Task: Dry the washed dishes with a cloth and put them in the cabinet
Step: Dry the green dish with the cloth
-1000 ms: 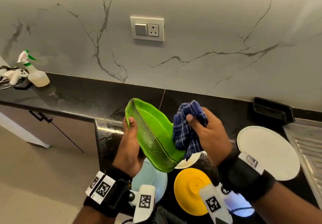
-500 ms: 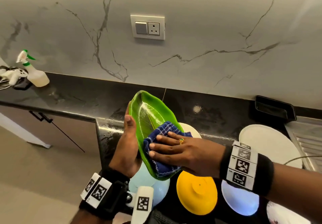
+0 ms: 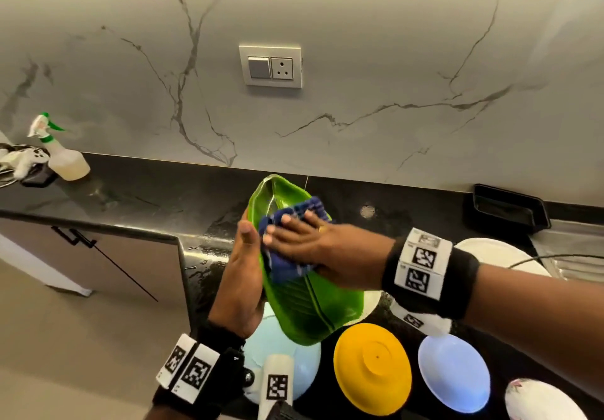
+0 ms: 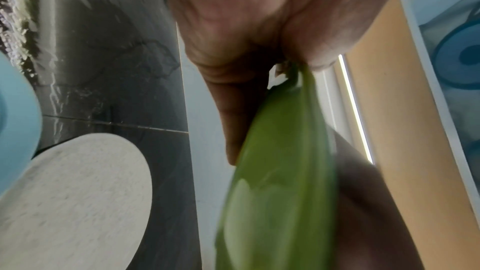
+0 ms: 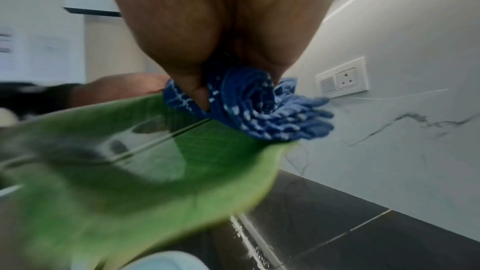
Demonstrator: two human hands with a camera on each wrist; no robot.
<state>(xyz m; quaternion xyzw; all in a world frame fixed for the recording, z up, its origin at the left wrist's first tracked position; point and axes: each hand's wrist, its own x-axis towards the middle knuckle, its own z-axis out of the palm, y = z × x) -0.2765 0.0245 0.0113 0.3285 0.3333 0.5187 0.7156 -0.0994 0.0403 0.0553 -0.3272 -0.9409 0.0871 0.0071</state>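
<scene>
A green leaf-shaped dish (image 3: 307,305) is held tilted above the black counter. My left hand (image 3: 243,275) grips its left rim, thumb on the inner side, and the dish (image 4: 275,182) runs down from those fingers in the left wrist view. My right hand (image 3: 313,243) presses a blue checked cloth (image 3: 287,256) flat against the upper inside of the dish, fingers straight and spread. In the right wrist view the bunched cloth (image 5: 259,114) sits under the palm on the green dish (image 5: 135,168).
On the black counter (image 3: 147,197) lie upturned dishes: a pale blue one (image 3: 294,374), yellow (image 3: 372,367), light blue (image 3: 454,374), floral white (image 3: 542,400) and a white plate (image 3: 496,252). A spray bottle (image 3: 62,154) stands far left, a black tray (image 3: 510,210) and sink drainer (image 3: 575,246) right.
The right hand brought the cloth from beside the dish onto its inside, then wiped upward toward the top end. The left hand kept its hold, turning the dish's inside more toward me.
</scene>
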